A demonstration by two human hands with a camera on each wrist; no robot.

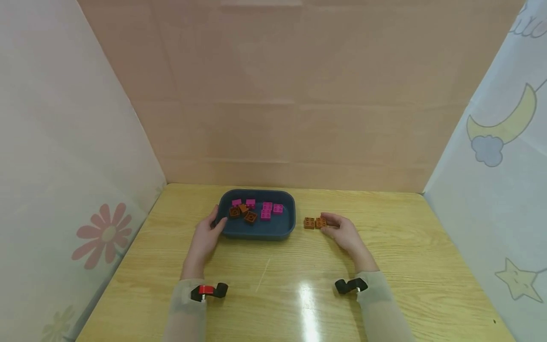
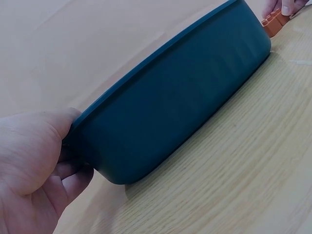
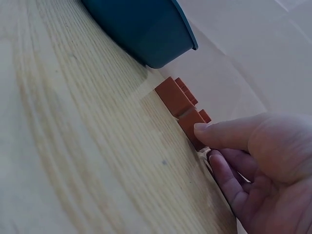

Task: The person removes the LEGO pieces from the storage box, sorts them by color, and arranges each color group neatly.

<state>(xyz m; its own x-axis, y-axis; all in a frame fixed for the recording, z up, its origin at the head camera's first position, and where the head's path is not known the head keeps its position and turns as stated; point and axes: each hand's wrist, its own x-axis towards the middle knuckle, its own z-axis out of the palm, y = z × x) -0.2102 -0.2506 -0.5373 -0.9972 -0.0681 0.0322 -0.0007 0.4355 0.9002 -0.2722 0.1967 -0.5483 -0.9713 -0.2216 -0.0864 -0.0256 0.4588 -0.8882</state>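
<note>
My left hand (image 1: 206,236) grips the left end of a dark blue plastic tray (image 1: 256,236), thumb at the rim and fingers against the outer wall. Inside the tray lie several pink toy bricks (image 1: 266,215) and, toward its left side, 3 brown-orange bricks (image 1: 250,217). On the table right of the tray, two orange building bricks sit side by side. My right hand (image 1: 347,233) pinches the right one, a square studded brick (image 3: 190,125), between thumb and fingers. Its neighbour, the left orange brick (image 3: 171,96), stands right at its side, on the tray side.
The light wooden table (image 1: 273,280) carries the tray near its back edge. A brown paper-like wall (image 1: 278,109) rises behind it. Pale patterned sheets (image 1: 55,156) flank the table on both sides. Small camera mounts (image 1: 209,290) are strapped to both wrists.
</note>
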